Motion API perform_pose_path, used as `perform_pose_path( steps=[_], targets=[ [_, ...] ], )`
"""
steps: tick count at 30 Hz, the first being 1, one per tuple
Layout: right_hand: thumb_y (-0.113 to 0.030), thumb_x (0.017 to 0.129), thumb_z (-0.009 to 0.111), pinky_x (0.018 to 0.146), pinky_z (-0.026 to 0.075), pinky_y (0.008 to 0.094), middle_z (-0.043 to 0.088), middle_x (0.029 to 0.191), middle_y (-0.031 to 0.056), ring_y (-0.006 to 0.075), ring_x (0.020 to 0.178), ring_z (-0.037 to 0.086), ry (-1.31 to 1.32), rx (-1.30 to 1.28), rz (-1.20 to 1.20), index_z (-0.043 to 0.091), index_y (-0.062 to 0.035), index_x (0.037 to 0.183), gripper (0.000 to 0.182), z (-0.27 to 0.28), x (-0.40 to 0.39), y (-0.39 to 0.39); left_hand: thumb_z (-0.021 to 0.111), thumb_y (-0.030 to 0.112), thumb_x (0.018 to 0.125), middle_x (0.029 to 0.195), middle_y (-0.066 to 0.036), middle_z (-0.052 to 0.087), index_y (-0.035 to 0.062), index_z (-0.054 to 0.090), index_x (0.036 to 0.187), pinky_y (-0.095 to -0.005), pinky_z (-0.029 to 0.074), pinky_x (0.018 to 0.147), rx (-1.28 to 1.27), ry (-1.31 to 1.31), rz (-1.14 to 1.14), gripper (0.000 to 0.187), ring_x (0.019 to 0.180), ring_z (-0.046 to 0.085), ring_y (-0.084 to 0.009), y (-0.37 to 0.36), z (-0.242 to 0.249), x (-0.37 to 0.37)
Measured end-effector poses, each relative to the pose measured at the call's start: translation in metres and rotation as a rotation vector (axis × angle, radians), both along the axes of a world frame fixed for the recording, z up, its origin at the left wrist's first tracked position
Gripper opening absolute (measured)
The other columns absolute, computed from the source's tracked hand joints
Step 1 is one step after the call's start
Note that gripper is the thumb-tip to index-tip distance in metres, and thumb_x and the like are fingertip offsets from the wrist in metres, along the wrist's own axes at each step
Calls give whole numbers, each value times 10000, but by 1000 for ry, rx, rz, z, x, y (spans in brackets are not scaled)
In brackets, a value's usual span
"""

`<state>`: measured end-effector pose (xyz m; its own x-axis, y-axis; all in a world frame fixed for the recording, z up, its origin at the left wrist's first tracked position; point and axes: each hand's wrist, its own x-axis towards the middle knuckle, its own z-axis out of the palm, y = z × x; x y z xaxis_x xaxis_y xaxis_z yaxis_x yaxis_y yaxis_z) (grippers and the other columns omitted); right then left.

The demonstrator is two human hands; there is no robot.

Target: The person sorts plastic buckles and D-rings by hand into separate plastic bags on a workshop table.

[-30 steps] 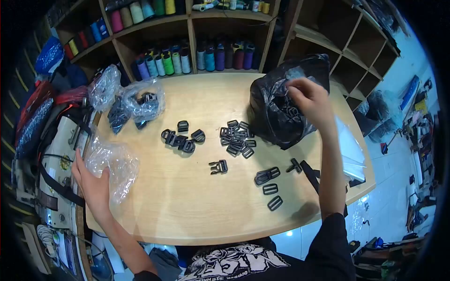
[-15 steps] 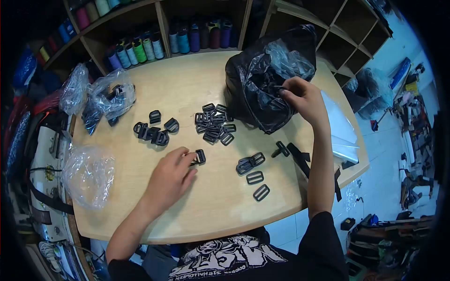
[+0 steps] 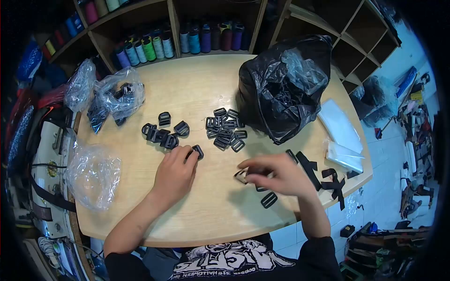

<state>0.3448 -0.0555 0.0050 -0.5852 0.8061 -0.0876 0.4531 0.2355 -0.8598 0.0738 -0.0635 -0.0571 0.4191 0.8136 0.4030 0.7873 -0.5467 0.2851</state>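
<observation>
My left hand (image 3: 177, 171) rests on the table with its fingers closed on a black buckle (image 3: 198, 152). Over the front right of the tabletop is my right hand (image 3: 279, 174), slightly blurred. Its thumb and forefinger pinch a tilted black slide buckle (image 3: 241, 176). Beneath that hand, partly hidden, lie other slide buckles, one showing fully as an oval frame (image 3: 269, 200). A heap of black slide buckles (image 3: 226, 129) sits mid-table. Left of it is a group of chunkier black buckles (image 3: 161, 136).
A black plastic bag (image 3: 255, 100) stands gaping at the back right. Clear bags (image 3: 344, 129) and black straps (image 3: 333, 185) lie at the right. More clear plastic (image 3: 93, 175) is at the left. Shelves hold thread spools (image 3: 150, 49) behind.
My right hand has come from the black bag's mouth down toward me, over the slide buckles at the front right. My left hand stays at the same buckle. The view has shifted slightly.
</observation>
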Motion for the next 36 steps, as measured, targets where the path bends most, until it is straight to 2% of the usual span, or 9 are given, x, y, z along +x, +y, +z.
perform_pose_path(
  steps=[3, 11, 14, 16, 17, 20, 27, 31, 36],
  targets=[
    [-139, 847, 680, 652, 521, 376, 678, 791, 141, 288, 698, 661, -117, 45, 79, 632, -37, 1034, 218, -27, -28, -5, 627, 19, 763, 1029, -136, 581, -21, 601, 1027, -373, 461, 782, 77, 76, 9, 268, 959, 567, -283, 1, -2, -3],
    [-179, 854, 676, 658, 511, 386, 667, 789, 139, 306, 702, 647, -132, 258, -105, 644, -27, 999, 213, -22, -13, -3, 667, -8, 766, 1025, -144, 594, -16, 608, 1053, -392, 476, 820, 64, 55, 16, 293, 976, 581, -308, -4, -1, -10],
    [-185, 831, 724, 611, 496, 303, 671, 840, 103, 231, 689, 636, -110, 176, -336, 654, -42, 1077, 293, -13, 7, -1, 703, 35, 752, 1066, -137, 599, 22, 617, 1069, -396, 477, 827, -68, -115, -142, 329, 1002, 581, -295, -13, 3, 5],
    [-293, 807, 743, 786, 484, 352, 628, 1099, 135, 265, 974, 606, -282, 373, -164, 622, -97, 1206, 460, -16, 23, -1, 732, 77, 738, 1106, -115, 603, 65, 625, 1081, -389, 475, 809, -124, -176, -339, 360, 1014, 586, -274, -18, 7, 20],
    [-293, 807, 743, 786, 484, 352, 628, 1099, 135, 265, 974, 606, -291, 369, -176, 622, -97, 1206, 460, -21, 25, -5, 732, 77, 738, 1106, -115, 603, 65, 625, 1081, -389, 475, 809, -127, -182, -352, 360, 1014, 586, -274, -20, 6, 24],
    [-391, 815, 704, 1046, 297, 485, 409, 1397, 186, 376, 1297, 357, -369, 446, -29, 539, -152, 1311, 575, -46, 24, -31, 736, 84, 733, 1102, -82, 605, 76, 631, 1075, -345, 459, 757, -66, -23, -409, 358, 981, 598, -255, -25, -2, 33],
    [-400, 805, 708, 1053, 310, 483, 437, 1391, 162, 352, 1279, 395, -453, 526, -175, 542, -163, 1328, 597, -62, 34, -52, 726, 40, 734, 1048, -109, 605, 48, 650, 1027, -368, 471, 770, -110, -73, -368, 303, 957, 604, -285, -23, -5, 31],
    [-387, 831, 682, 1075, 277, 498, 411, 1428, 169, 357, 1311, 373, -319, 443, -157, 526, -168, 1350, 585, -56, 26, -81, 717, 42, 742, 1050, -95, 589, 49, 639, 1045, -364, 456, 784, -124, -80, -368, 313, 979, 588, -268, -21, -7, 31],
    [-349, 860, 661, 1076, 272, 504, 415, 1415, 177, 351, 1321, 358, -499, 532, -228, 533, -165, 1330, 521, -70, 24, -80, 746, 36, 722, 1038, -124, 606, 43, 655, 1022, -376, 478, 790, -138, -87, -375, 314, 945, 603, -299, -20, -7, 30]
  ],
)
